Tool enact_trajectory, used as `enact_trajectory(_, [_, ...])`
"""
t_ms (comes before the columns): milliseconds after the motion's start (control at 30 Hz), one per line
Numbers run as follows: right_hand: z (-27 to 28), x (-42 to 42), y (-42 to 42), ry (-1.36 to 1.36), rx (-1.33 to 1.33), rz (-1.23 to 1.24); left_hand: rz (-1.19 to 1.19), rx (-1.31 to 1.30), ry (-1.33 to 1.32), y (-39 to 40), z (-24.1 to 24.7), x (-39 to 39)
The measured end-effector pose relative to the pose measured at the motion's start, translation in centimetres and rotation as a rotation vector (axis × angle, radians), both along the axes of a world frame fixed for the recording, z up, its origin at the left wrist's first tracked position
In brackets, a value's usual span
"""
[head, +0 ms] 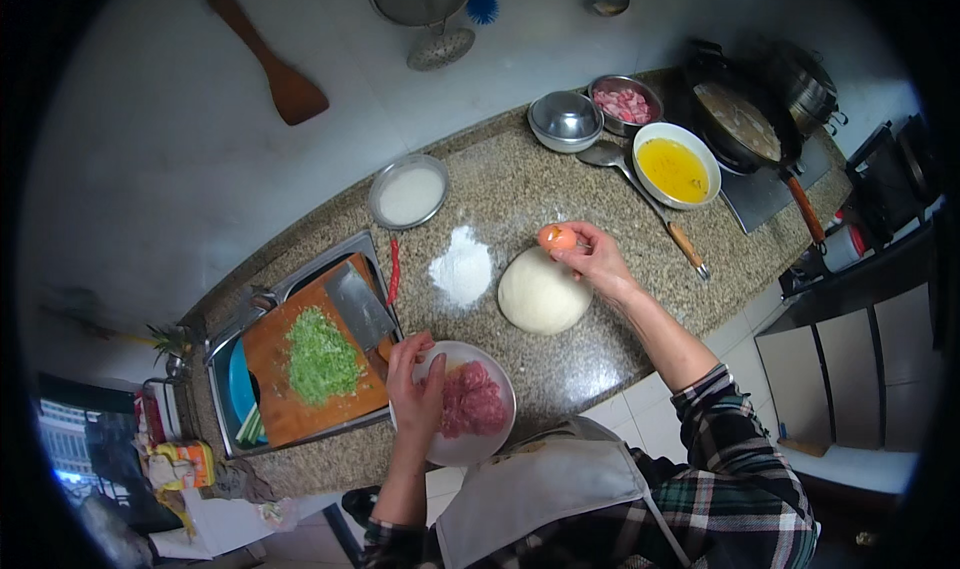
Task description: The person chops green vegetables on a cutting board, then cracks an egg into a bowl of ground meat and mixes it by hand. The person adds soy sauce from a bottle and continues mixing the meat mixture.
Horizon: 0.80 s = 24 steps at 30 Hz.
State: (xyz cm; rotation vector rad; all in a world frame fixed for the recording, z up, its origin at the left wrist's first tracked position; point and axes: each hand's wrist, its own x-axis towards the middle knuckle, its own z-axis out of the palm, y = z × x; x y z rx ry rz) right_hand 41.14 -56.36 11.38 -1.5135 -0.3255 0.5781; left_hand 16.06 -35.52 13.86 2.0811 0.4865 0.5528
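An eggshell point(557, 238) with a broken, wet opening is held in the fingers of my right hand point(596, 260), above the far edge of a smooth ball of dough point(544, 293). My left hand point(417, 385) is at the left rim of a white bowl point(504, 370) of minced meat point(474, 401), its fingers apart and nothing seen between them. Some clear, yellowish liquid shows beside the meat. Left of the bowl, chopped greens point(322, 355) and a cleaver point(358, 308) lie on a wooden cutting board point(266, 336). White flour point(463, 267) is heaped on the granite counter point(517, 186).
A red chili point(394, 271) lies near a bowl of white granules or powder point(409, 192). Behind are a bowl of yellow liquid point(675, 168), a metal turner point(649, 194), cut meat in a metal bowl point(624, 106) and a wok point(739, 122). The board spans a sink point(225, 411).
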Motion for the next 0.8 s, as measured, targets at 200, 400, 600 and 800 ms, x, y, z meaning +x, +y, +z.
enact_trajectory(200, [-3.2, 4.3, -1.6, 0.055, 0.045, -0.150, -0.316, 0.433, -0.262, 1.1, -0.2, 17.9])
enact_trajectory(400, [-2.9, 5.2, -5.4, 0.074, 0.051, -0.265, -0.395, 0.815, -0.317, -1.0, -4.6, 38.5])
enact_trajectory(600, [-2.0, 6.3, -8.4, 0.093, 0.026, -0.350, -0.440, 1.141, -0.297, -0.6, -7.2, 43.4])
enact_trajectory(800, [-2.5, 9.0, -5.3, 0.055, 0.024, -0.279, -0.509, 1.204, -0.354, 1.3, -7.6, 42.2])
